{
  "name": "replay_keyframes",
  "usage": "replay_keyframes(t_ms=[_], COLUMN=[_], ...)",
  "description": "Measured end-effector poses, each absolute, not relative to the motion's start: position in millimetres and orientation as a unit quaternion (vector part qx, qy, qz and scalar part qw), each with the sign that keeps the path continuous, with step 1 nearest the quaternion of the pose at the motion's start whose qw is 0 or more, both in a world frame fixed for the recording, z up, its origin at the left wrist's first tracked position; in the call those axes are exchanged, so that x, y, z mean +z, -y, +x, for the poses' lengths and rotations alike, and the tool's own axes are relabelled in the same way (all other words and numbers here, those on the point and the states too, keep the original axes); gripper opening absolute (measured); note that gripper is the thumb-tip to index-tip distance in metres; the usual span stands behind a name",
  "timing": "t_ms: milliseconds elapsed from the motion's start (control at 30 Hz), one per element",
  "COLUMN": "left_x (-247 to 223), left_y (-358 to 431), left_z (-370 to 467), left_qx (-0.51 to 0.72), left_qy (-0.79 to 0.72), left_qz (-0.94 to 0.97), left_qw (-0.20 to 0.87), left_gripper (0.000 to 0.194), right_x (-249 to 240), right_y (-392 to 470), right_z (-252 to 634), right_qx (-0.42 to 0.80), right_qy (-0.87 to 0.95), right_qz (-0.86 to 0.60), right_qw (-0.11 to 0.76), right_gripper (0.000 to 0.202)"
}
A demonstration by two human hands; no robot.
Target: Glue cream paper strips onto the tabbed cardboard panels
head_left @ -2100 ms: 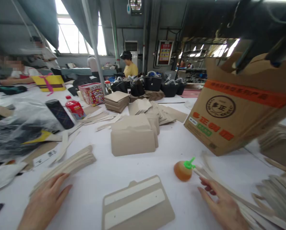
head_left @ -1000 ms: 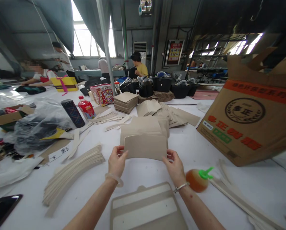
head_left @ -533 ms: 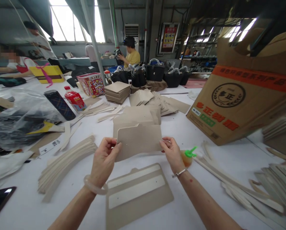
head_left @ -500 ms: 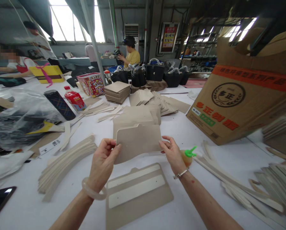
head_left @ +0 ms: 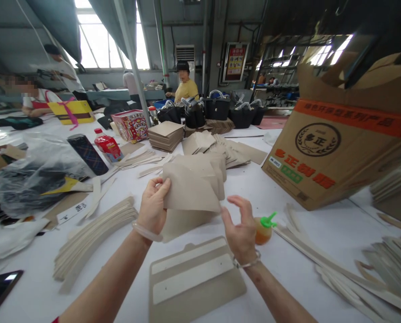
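Note:
My left hand point(head_left: 156, 204) pinches the left edge of a grey-beige cardboard panel point(head_left: 190, 190), lifted and tilted above the table. Beside the panel's lower right corner, my right hand point(head_left: 241, 226) has thumb and fingers apart; whether the thumb tip brushes the corner I cannot tell. Behind the held panel lie more loose panels point(head_left: 217, 168), partly covered by it. Nearer to me a flat panel point(head_left: 200, 298) with two pale strips point(head_left: 193, 277) across it rests on the white table. A small round bottle point(head_left: 263, 232) with amber contents and a green spout stands just right of my right hand.
Curved pale strips point(head_left: 96, 237) are stacked at left, with more strips point(head_left: 342, 264) at right. A large carton point(head_left: 335, 148) leans at right. A plastic bag point(head_left: 39, 175), dark plaid cylinder point(head_left: 88, 154) and red bottle point(head_left: 108, 146) stand left. Black bags point(head_left: 217, 107) and co-workers are behind.
My left hand has raised the panel and turned it, so its straight edge now faces me. My right hand has released its side and its fingers have spread.

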State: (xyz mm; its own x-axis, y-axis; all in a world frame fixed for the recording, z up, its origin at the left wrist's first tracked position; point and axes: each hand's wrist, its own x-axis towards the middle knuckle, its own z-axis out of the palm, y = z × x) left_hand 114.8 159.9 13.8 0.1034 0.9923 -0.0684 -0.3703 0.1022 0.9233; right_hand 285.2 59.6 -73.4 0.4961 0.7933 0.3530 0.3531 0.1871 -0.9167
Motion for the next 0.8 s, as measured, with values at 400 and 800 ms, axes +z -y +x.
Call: replay_keyframes(t_ms=[400,800], left_x=[60,-17], left_y=[-126,-30], left_z=[104,45], left_qx=[0.537,0.435], left_qy=[-0.362,-0.534], left_qz=[0.386,0.227], left_qw=[0.656,0.688], left_gripper=[0.034,0.046], right_x=[-101,-44], right_y=[-100,28], right_z=[261,292], right_qx=[0.282,0.653], right_qy=[0.67,0.244], right_qz=[-0.598,-0.447], right_qw=[0.336,0.56], right_gripper=[0.018,0.041])
